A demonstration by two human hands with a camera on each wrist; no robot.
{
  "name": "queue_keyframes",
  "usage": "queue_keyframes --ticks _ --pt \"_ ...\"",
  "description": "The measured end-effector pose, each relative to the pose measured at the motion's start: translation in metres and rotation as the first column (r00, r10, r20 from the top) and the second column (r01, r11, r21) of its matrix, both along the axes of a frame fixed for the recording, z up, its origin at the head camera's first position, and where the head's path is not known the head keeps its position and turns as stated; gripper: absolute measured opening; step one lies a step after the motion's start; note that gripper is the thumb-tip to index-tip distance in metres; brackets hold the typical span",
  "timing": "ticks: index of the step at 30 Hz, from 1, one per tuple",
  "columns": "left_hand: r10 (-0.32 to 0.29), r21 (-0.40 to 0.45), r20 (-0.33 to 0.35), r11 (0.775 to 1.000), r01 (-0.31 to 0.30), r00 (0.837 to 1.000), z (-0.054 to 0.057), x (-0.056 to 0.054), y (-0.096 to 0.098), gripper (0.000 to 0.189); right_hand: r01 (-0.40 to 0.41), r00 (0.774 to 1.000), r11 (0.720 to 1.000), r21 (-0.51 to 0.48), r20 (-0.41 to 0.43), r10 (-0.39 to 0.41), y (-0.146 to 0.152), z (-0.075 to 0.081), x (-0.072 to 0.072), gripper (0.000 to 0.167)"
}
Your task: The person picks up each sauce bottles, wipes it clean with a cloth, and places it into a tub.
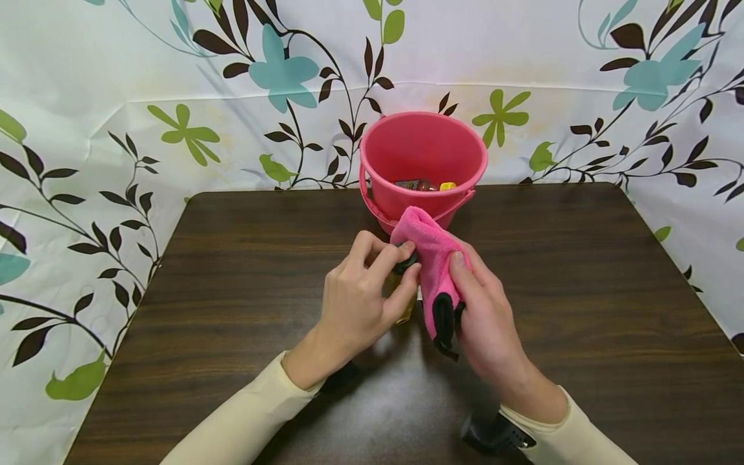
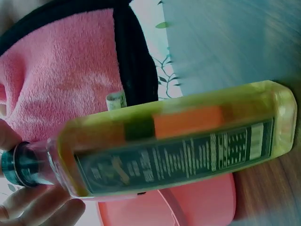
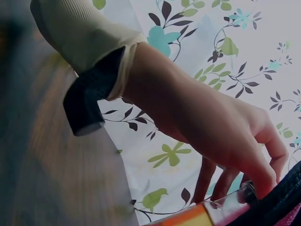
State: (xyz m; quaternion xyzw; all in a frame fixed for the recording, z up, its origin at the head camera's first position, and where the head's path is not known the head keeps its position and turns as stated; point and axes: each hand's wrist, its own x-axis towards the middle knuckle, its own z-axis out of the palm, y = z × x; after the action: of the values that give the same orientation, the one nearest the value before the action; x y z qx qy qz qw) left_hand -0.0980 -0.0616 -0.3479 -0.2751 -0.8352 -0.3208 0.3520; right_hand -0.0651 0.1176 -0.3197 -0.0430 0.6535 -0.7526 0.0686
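My left hand (image 1: 363, 300) pinches the dark green cap (image 2: 19, 164) of a clear bottle (image 2: 188, 141) of yellow liquid between its fingertips. The bottle's dark label (image 2: 178, 162) carries small print and a barcode. Below the fingers it hangs down upright; whether its base touches the table I cannot tell. My right hand (image 1: 485, 316) grips a pink plush cloth (image 1: 427, 258) with black edging, its thumb lying on top. The folded cloth is right beside the bottle neck, and partly hides the bottle in the head view.
A pink bucket (image 1: 378, 174) stands at the table's back edge, just beyond the hands, with several small things (image 1: 424, 185) inside. The dark wooden table (image 1: 256, 258) extends to both sides. A patterned sheet (image 1: 174, 64) hangs behind it.
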Motion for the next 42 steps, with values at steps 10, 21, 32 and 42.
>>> queue_keyframes --ticks 10,21,32,42 --pt "-0.022 0.069 0.045 0.997 0.019 0.999 -0.001 -0.001 0.000 0.030 -0.011 1.000 1.000 0.016 -0.016 0.011 -0.011 -0.017 0.005 0.045" --pt "-0.048 0.093 0.034 0.995 0.044 0.998 -0.004 -0.003 0.000 0.027 -0.088 0.990 0.996 0.032 -0.106 0.091 -0.028 -0.043 -0.003 0.057" --pt "-0.044 0.082 0.021 0.996 0.042 0.999 -0.001 -0.005 0.000 0.027 -0.040 0.992 0.997 0.060 -0.115 0.046 -0.034 -0.058 -0.011 0.054" --pt "-0.042 0.075 0.021 0.996 0.040 0.999 -0.003 -0.004 0.001 0.026 -0.008 0.992 0.999 0.053 -0.125 0.014 -0.034 -0.070 -0.010 0.052"
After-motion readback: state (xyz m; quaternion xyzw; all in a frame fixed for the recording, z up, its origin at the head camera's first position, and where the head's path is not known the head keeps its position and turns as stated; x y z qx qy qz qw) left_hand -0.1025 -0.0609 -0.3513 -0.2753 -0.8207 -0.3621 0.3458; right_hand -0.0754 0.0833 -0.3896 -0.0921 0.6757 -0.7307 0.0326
